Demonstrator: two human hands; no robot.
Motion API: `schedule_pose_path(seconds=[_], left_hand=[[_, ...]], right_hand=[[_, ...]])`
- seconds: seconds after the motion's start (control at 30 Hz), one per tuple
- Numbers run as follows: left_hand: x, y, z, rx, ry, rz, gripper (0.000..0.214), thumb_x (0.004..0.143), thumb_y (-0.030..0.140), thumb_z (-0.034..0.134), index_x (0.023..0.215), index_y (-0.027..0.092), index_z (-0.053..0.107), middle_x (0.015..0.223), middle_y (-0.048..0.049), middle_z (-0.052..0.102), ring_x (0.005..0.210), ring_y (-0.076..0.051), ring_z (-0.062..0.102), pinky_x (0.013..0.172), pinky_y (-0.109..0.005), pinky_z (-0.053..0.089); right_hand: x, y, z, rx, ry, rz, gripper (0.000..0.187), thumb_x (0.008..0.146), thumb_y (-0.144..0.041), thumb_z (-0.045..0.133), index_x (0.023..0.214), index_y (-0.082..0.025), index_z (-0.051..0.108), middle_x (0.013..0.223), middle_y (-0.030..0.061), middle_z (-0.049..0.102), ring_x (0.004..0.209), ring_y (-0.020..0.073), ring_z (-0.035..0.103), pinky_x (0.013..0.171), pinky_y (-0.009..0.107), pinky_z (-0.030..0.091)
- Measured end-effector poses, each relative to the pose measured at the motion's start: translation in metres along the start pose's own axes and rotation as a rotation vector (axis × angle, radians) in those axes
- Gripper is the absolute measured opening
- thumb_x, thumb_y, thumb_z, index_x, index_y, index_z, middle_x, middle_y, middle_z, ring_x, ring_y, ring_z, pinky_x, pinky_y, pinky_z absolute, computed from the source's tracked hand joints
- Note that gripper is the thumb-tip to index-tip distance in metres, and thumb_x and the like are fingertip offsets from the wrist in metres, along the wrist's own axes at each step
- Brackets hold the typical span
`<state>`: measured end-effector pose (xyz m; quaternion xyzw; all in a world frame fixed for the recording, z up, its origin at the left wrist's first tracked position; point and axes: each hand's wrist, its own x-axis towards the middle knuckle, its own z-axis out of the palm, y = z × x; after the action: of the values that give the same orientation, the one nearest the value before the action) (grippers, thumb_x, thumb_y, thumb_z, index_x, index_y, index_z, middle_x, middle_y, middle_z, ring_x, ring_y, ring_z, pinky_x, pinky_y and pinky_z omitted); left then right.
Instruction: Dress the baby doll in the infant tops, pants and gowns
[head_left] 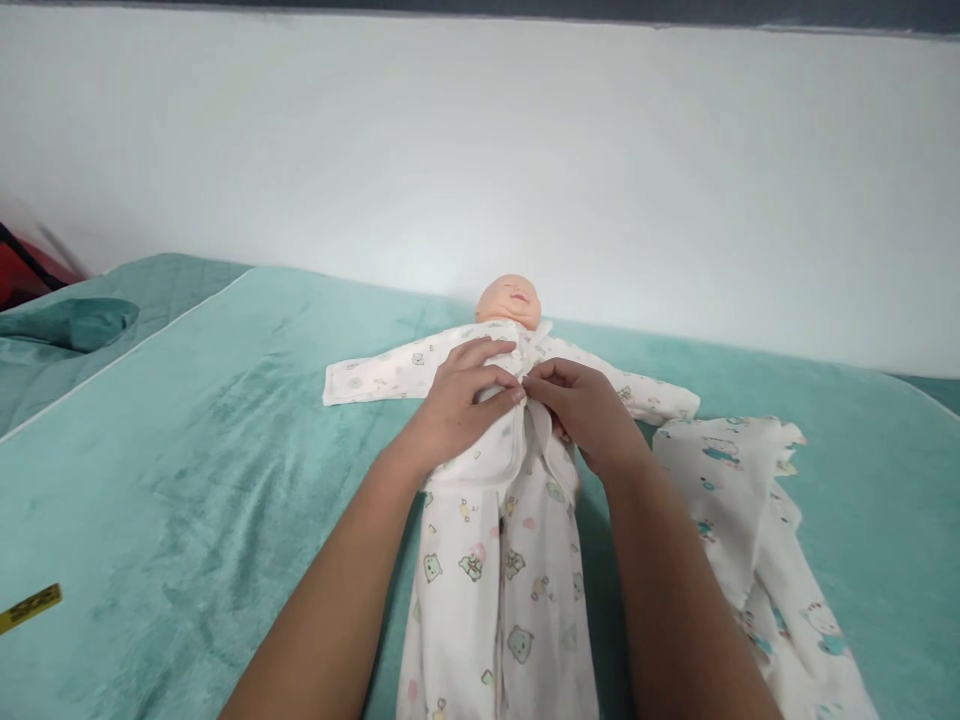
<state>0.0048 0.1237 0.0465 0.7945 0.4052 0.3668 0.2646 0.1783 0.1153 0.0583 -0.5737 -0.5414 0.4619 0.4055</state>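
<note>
A baby doll lies on its back, dressed in a white printed baby shirt with its sleeves spread to both sides. White printed baby trousers cover its legs. At the shirt's front opening, my left hand pinches the edge by a small button, its other fingers resting on the chest. Opposite it, my right hand pinches the other front edge, thumb and forefinger close to the left fingertips. One button shows higher up near the collar. Below my hands the two front edges hang apart.
Another white printed baby garment lies crumpled to the right of the doll. A teal sheet covers the bed, which meets a white wall. A yellow-black strip lies at the left, and something red stands at the far left.
</note>
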Motion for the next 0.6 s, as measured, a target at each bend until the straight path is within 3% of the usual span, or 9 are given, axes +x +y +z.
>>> schedule_pose_path(seconds=[0.13, 0.27, 0.43, 0.6], left_hand=[[-0.001, 0.003, 0.003, 0.077, -0.012, -0.001, 0.015, 0.085, 0.039, 0.063, 0.084, 0.024, 0.062, 0.146, -0.0016, 0.048, 0.141, -0.025, 0.033, 0.116, -0.051, 0.029], [-0.002, 0.005, 0.005, 0.102, 0.032, -0.020, 0.018, 0.082, 0.032, 0.065, 0.076, 0.023, 0.052, 0.144, -0.0016, 0.049, 0.139, -0.025, 0.036, 0.113, -0.050, 0.032], [-0.001, 0.003, 0.007, 0.082, 0.145, -0.052, 0.021, 0.081, 0.016, 0.058, 0.069, 0.022, 0.042, 0.134, -0.0024, 0.056, 0.128, -0.022, 0.046, 0.107, -0.043, 0.039], [0.000, 0.000, 0.009, 0.068, 0.238, -0.092, 0.016, 0.079, 0.011, 0.054, 0.087, 0.023, 0.049, 0.125, -0.0029, 0.059, 0.119, -0.021, 0.051, 0.098, -0.039, 0.042]], right_hand=[[0.002, 0.004, -0.002, 0.084, -0.008, 0.020, 0.014, 0.073, -0.031, 0.067, 0.068, -0.020, 0.060, 0.048, -0.0072, 0.045, 0.040, 0.0070, 0.036, 0.039, 0.022, 0.024], [0.005, 0.007, -0.001, 0.266, 0.033, 0.047, 0.019, 0.072, -0.033, 0.068, 0.065, -0.021, 0.056, 0.045, -0.0081, 0.040, 0.038, 0.0067, 0.031, 0.038, 0.023, 0.020], [0.008, 0.012, 0.003, 0.495, 0.226, 0.022, 0.020, 0.069, -0.029, 0.067, 0.062, -0.021, 0.050, 0.047, -0.0087, 0.033, 0.040, 0.0064, 0.024, 0.039, 0.025, 0.015], [0.013, 0.020, 0.004, 0.638, 0.366, 0.021, 0.028, 0.067, -0.029, 0.063, 0.061, -0.023, 0.036, 0.055, -0.0073, 0.027, 0.046, 0.0087, 0.022, 0.041, 0.029, 0.017]])
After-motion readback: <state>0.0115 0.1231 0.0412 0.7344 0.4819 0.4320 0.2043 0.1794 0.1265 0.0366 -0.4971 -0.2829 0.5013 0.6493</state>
